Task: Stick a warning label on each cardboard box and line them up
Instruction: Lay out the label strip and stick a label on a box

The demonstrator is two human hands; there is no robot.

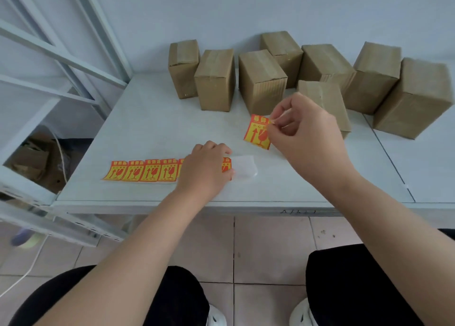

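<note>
Several brown cardboard boxes stand at the back of the white table (pixel 147 119); none shows a label. One box (pixel 261 82) stands just behind my right hand, another (pixel 327 104) is partly hidden by it. My right hand (pixel 302 133) pinches the top corner of one orange-and-yellow warning label (pixel 257 135), which hangs above the table. My left hand (pixel 206 168) presses flat on a strip of the same labels (pixel 142 170) near the front edge. The bare white backing (pixel 245 169) sticks out to the right of that hand.
A pale metal shelf frame (pixel 61 62) stands to the left of the table, with cardboard scraps (pixel 34 158) low inside it. A second table surface (pixel 430 168) adjoins on the right. My knees and a tiled floor show below the table edge.
</note>
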